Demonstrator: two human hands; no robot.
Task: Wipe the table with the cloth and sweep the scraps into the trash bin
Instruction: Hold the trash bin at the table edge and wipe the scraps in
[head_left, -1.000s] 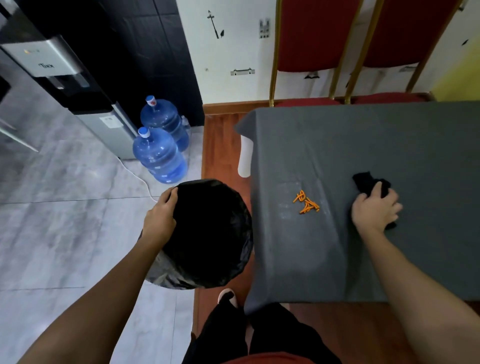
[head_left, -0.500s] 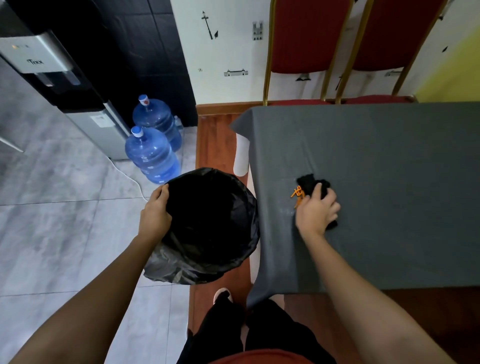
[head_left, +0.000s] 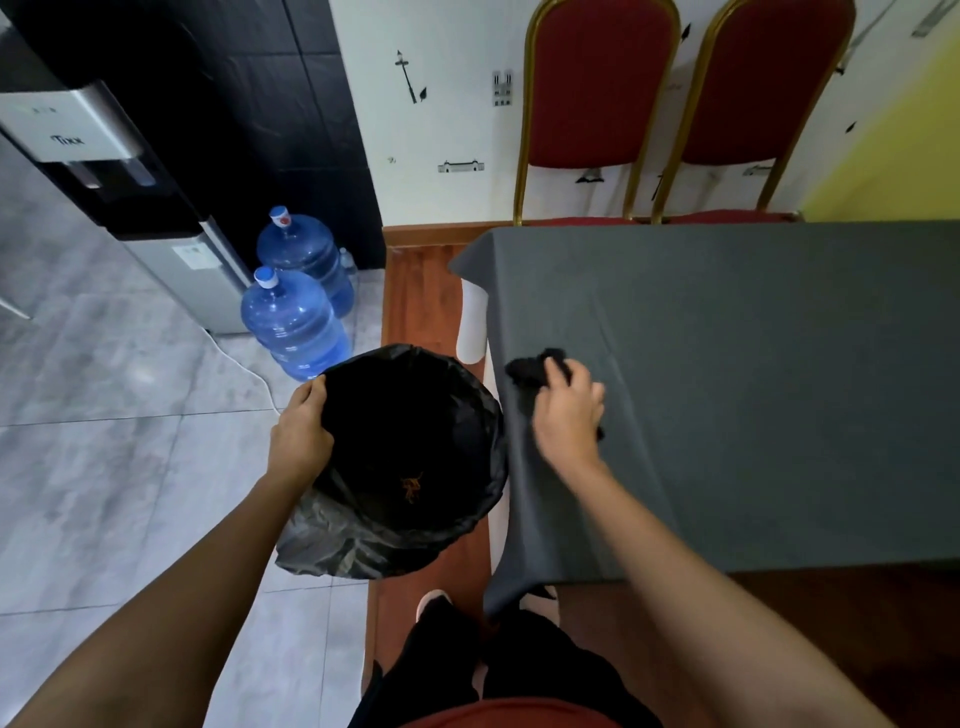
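A table under a dark grey tablecloth fills the right side. My right hand grips a crumpled black cloth at the table's left edge. Beside that edge stands a trash bin lined with a black bag, and my left hand holds its left rim. Orange scraps lie at the bottom of the bin. No scraps show on the tablecloth.
Two blue water jugs and a water dispenser stand on the tiled floor to the left. Two red chairs with gold frames stand behind the table by the wall. My feet are near the table's front left corner.
My right hand slid the cloth leftward across the table to its left edge, pushing the orange scraps off; they now lie inside the bin. My left hand kept holding the bin rim.
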